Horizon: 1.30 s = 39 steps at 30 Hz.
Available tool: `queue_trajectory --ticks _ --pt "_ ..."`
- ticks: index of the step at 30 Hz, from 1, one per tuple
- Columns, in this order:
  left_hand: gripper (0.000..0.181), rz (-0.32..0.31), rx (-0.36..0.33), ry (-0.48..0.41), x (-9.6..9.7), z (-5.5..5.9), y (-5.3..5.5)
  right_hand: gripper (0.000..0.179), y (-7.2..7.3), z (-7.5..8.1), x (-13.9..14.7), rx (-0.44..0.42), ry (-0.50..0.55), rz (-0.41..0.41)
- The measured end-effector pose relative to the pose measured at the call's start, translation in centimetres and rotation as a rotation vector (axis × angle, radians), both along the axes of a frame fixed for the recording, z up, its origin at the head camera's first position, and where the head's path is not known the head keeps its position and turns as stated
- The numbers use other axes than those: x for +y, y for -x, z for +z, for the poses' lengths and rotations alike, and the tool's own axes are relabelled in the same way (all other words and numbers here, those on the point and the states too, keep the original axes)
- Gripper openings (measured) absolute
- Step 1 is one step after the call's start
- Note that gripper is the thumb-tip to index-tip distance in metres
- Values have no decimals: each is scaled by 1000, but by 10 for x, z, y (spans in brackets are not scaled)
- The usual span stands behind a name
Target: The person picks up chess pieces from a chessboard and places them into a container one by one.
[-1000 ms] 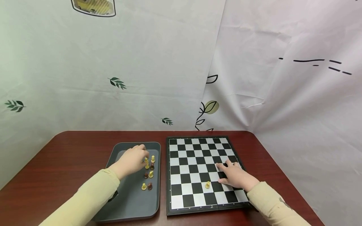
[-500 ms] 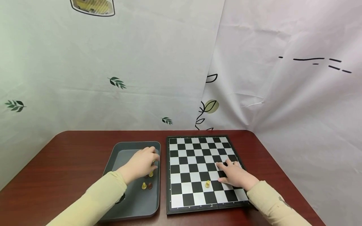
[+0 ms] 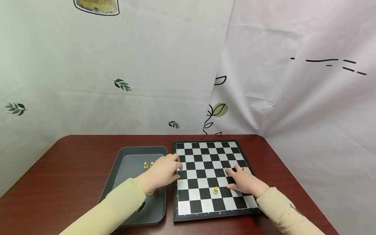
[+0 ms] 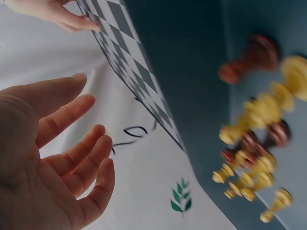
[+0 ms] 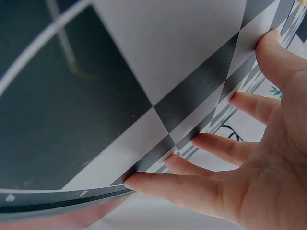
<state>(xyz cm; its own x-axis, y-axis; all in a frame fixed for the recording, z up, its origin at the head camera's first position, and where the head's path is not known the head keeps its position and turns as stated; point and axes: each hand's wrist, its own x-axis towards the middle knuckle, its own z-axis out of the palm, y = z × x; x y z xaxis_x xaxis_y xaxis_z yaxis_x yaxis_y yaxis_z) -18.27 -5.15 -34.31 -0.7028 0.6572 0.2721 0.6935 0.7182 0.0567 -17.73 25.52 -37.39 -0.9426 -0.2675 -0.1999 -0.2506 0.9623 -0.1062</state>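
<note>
My left hand [image 3: 161,170] is over the gap between the grey tray [image 3: 124,155] and the chessboard [image 3: 204,164], its fingertips overlapping the board's left edge. In the left wrist view its fingers [image 4: 72,120] are loosely bent and the thumb stands apart from them, with nothing visible between. Yellow chess pieces [image 4: 276,203] and brown chess pieces [image 4: 259,52] stand in the tray, partly hidden by the hand in the head view. My right hand [image 3: 243,181] rests spread on the board's right side, fingertips on the squares. One yellow chess piece [image 3: 215,190] stands on the board, left of its thumb.
Tray and board lie side by side on a dark red wooden table [image 3: 73,163]. Behind it hangs a white cloth [image 3: 147,65] with printed leaves. The board's raised black frame [image 3: 202,217] runs along its near edge.
My left hand has moved right, from above the pieces in the tray to the board's left edge, uncovering some yellow pieces. My right hand and the piece on the board have stayed put.
</note>
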Motion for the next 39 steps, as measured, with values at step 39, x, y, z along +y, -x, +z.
queue_trajectory --ticks 39 --pt "16 -128 -139 66 101 -7 -12 63 0 -1 1 13 6 2"
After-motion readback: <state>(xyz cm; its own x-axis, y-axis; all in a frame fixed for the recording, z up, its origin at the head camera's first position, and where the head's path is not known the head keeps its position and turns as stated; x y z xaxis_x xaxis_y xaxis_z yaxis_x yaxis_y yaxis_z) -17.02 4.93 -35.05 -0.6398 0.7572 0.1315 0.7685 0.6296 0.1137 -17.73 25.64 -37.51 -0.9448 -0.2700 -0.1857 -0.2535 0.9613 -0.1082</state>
